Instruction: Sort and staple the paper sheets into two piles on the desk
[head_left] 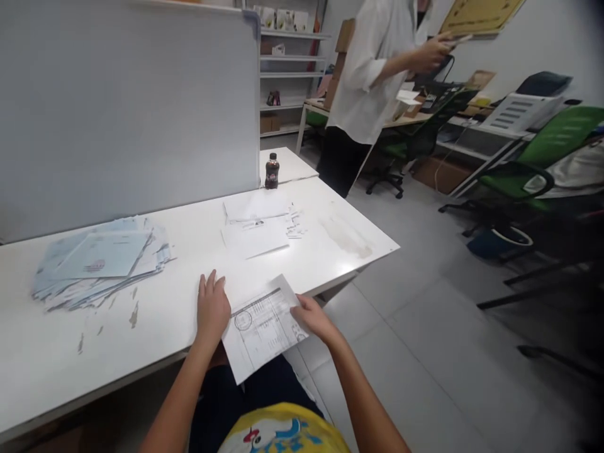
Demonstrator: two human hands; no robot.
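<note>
A printed paper form [267, 333] with a round stamp mark tilts over the table's front edge, above my lap. My right hand [315, 316] pinches its right edge between thumb and fingers. At the sheet's left edge, my left hand [212, 306] lies at the table with its fingers stretched out; whether it touches the paper is hard to tell. Beyond the form lie white sheets [255, 236] in a loose pile. To the left, a thick stack of pale blue envelopes and papers [106, 251] rests on the white table [184, 352].
A dark drink bottle [272, 172] stands at the back of the table beside a large whiteboard-like panel [127, 113]. A person in a white shirt [361, 75] stands past the table's far corner. Green chairs [557, 145] and a blue bin [500, 244] are at right.
</note>
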